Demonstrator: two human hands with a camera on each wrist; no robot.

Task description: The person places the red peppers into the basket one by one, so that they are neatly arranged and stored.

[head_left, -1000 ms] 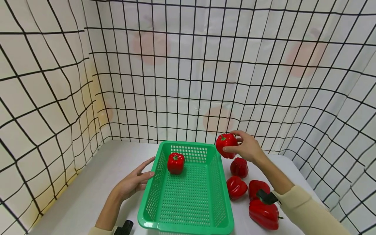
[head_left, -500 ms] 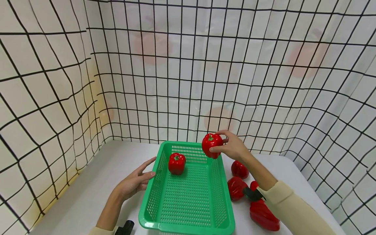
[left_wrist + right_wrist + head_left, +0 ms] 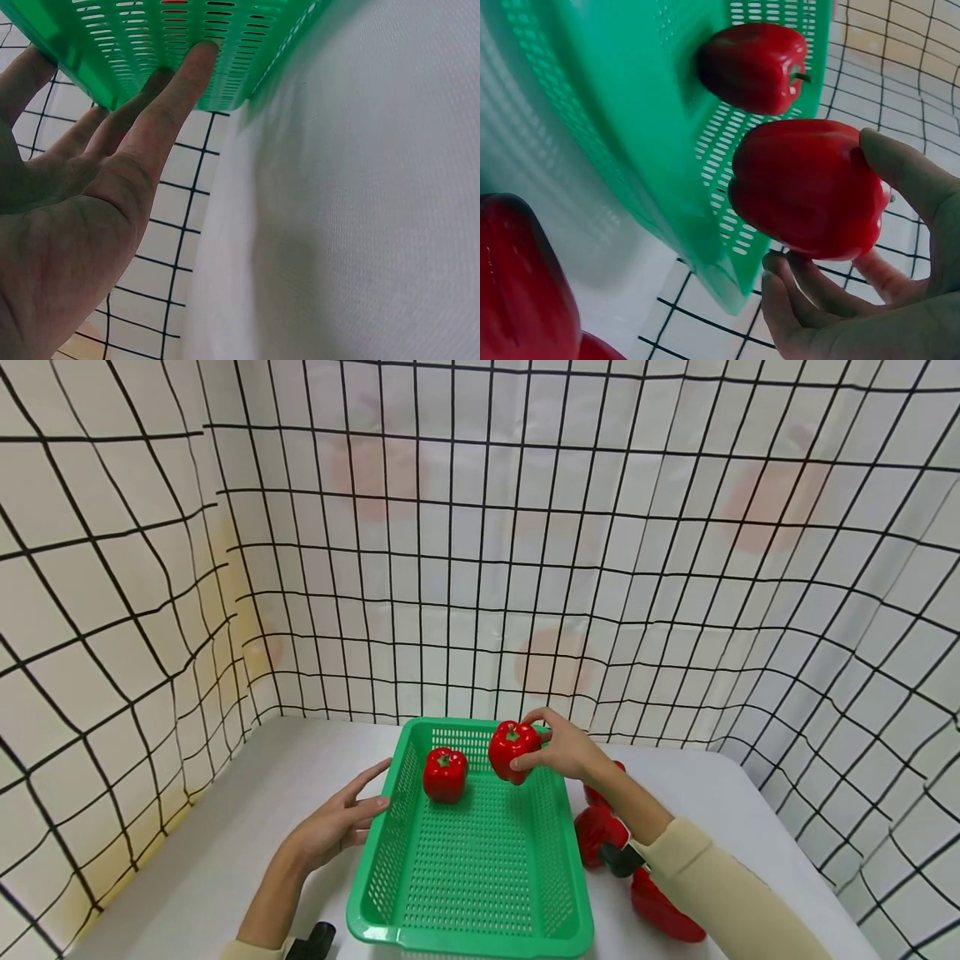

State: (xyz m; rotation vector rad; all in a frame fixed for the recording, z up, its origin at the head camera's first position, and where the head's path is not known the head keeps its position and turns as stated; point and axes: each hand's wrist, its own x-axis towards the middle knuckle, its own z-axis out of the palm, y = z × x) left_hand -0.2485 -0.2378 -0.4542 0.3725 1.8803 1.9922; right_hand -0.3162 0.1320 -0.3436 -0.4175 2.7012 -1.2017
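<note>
The right hand's [image 3: 566, 750] fingers and thumb pinch a red bell pepper [image 3: 513, 750] just right of the head frame's centre, over the upper right of the green basket [image 3: 480, 877]. The left hand [image 3: 337, 822], fingers spread, touches the basket's left wall; a second pepper [image 3: 445, 775] sits inside, upper left. More red peppers [image 3: 597, 835] lie on the white table [image 3: 225, 827], lower right, partly behind the sleeve [image 3: 720, 885]

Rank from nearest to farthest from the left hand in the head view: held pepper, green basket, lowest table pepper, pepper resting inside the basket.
1. Green basket: directly beside the left hand.
2. Pepper resting inside the basket: toward its far left corner.
3. Held pepper: in the right hand, farther right.
4. Lowest table pepper: right of the basket.
</note>
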